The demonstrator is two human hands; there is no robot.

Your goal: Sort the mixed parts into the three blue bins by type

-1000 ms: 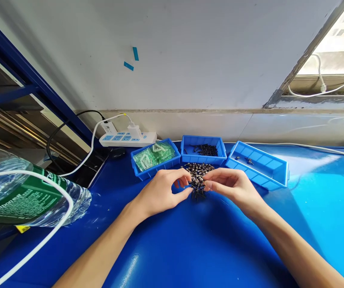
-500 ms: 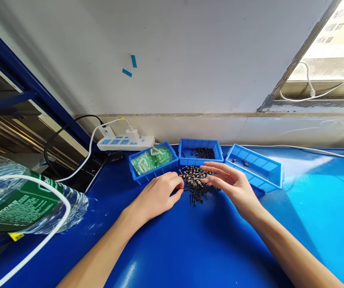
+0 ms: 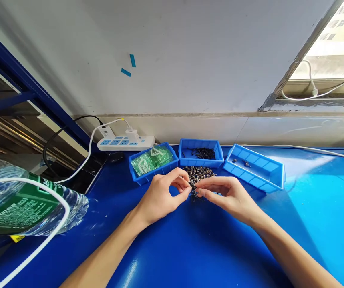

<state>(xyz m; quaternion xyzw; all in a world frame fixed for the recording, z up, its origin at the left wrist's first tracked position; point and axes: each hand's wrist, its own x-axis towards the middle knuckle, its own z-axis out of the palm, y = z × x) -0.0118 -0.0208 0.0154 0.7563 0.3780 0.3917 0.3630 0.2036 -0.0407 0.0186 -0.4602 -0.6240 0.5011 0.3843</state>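
My left hand point(image 3: 162, 196) is closed in a pinch over the pile, with a small black screw point(image 3: 192, 185) at its fingertips. Thumb and fingers of my right hand point(image 3: 230, 196) are pinched too, almost meeting the left ones; whatever they hold is too small to make out. Behind and beneath the fingers lies a pile of small screws and metal fasteners point(image 3: 202, 172) on the blue tabletop point(image 3: 172, 248), partly hidden by both hands.
A left blue bin point(image 3: 141, 180) holds green bags point(image 3: 161, 156). The middle bin point(image 3: 200, 161) has black screws point(image 3: 204, 153); the right bin point(image 3: 256, 179) has a few fasteners point(image 3: 246, 163). A power strip point(image 3: 147, 142) and large bottle point(image 3: 36, 204) are at left.
My right hand has come down and left from above the pile, its fingers closing to a pinch. My left hand has shifted slightly right, so both sets of fingertips now nearly meet.
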